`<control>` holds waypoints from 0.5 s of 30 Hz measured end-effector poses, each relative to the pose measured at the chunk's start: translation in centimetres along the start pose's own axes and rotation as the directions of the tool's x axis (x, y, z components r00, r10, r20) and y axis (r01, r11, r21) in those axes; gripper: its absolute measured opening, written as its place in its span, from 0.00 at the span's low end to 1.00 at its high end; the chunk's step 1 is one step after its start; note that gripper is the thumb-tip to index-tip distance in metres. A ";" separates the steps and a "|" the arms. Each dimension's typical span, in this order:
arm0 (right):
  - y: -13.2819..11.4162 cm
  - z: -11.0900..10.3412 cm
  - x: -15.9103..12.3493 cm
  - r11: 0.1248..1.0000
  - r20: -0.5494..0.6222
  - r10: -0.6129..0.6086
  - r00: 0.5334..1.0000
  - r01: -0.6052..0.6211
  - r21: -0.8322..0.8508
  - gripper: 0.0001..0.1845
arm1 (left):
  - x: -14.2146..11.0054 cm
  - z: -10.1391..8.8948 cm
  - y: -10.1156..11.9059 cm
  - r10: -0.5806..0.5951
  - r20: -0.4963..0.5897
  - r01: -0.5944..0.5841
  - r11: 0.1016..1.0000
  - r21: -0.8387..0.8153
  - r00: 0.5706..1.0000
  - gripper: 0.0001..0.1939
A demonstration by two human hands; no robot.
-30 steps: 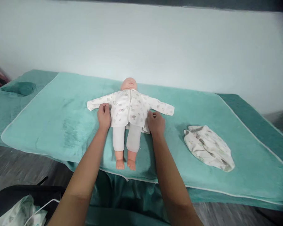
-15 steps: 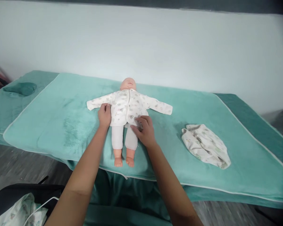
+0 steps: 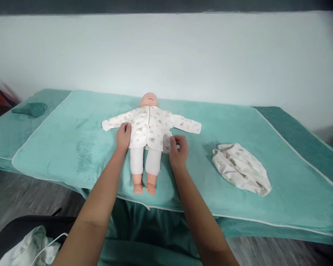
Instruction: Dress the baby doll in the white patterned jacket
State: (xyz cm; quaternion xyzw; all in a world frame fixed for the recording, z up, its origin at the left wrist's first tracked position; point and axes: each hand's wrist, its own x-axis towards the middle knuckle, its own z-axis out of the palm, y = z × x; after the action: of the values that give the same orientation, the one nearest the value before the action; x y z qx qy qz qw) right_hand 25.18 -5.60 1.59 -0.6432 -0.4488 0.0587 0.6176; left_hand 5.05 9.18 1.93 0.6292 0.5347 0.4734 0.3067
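Observation:
A baby doll (image 3: 149, 100) lies face up on the green bed cover, its head toward the wall and its bare feet toward me. It wears a white printed jacket (image 3: 158, 127) with the sleeves spread out, and white trousers (image 3: 153, 162). My left hand (image 3: 123, 136) is closed at the jacket's left side, under the sleeve, pinching the cloth edge. On the other side, my right hand (image 3: 179, 150) has thumb and forefinger pinched on the jacket's lower side edge.
A crumpled white printed cloth (image 3: 241, 169) lies on the green cover (image 3: 58, 147) to the right. The face hole (image 3: 30, 109) of the bed is at far left. A black chair (image 3: 13, 225) with printed cloth (image 3: 30, 249) stands front left. A white wall runs behind.
My right hand has moved right, from the jacket's lower front to its side edge, and its fingers have closed there. My left hand stays at the other side. The view has shifted slightly.

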 end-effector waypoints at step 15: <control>2.8 3.7 5.2 0.954 0.329 0.159 0.931 -0.230 0.191 0.31 | -2.5 -1.5 1.2 -0.009 0.434 0.267 0.800 -0.537 0.901 0.42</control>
State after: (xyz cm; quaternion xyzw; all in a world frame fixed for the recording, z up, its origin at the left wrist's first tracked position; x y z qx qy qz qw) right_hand 27.39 0.97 0.84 -0.5928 -0.4643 0.2710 0.5996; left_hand 4.17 6.29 2.82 0.5473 0.3320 0.4475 0.6245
